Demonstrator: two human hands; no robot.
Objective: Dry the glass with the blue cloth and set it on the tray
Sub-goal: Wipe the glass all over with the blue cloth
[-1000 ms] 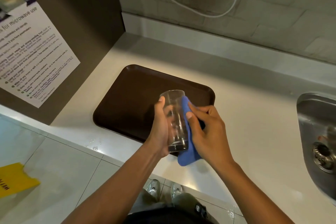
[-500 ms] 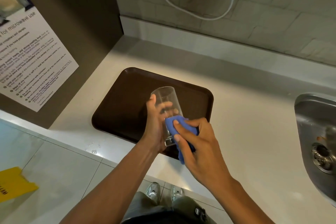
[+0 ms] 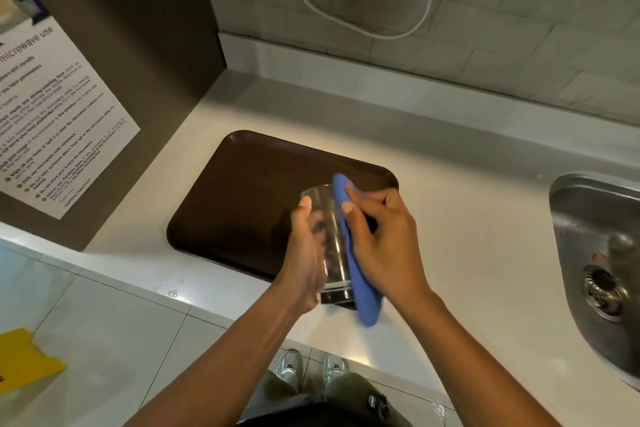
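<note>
A: What's nearest?

B: The left hand [image 3: 304, 253], wrapped around a clear glass [image 3: 329, 236] and holding it above the counter [image 3: 467, 236]. The right hand [image 3: 384, 246] is closed on the blue cloth [image 3: 360, 284], pressing it against the glass at its 3 o'clock side.

A: And farther out?

B: The brown tray [image 3: 242, 198] lies on the counter under and toward 10 o'clock of the glass. A steel sink [image 3: 595, 253] sits at 3 o'clock; a white cable [image 3: 346, 21] hangs at 12.
</note>
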